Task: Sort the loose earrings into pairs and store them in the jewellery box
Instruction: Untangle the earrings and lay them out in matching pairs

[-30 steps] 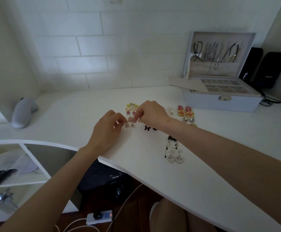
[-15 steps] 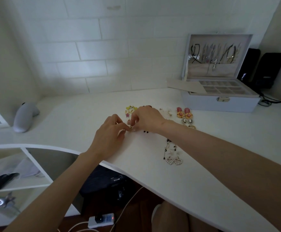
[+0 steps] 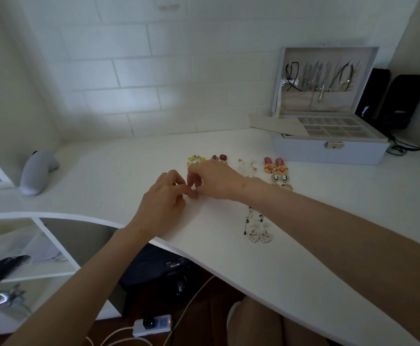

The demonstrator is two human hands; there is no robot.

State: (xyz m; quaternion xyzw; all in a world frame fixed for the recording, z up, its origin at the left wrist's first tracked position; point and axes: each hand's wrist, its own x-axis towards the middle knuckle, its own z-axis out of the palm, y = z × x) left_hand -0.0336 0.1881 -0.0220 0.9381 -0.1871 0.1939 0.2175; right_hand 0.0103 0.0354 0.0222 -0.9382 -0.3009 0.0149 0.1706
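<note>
White desk [image 3: 104,171] is spread with paired earrings, and the jewellery box [image 3: 329,151] is propped open at the back right, presumably for loading. Bare room is left between rows and box; the curved front edge runs close below the heart earrings [image 3: 259,237]. Left hand [image 3: 161,208] and right hand [image 3: 216,181] are pinched together, fingertips meeting; what is gripped cannot be told.

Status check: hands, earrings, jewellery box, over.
Left hand and right hand meet fingertip to fingertip over something too small to make out. Earrings in pairs on the desk. Jewellery box open, path clear.
</note>
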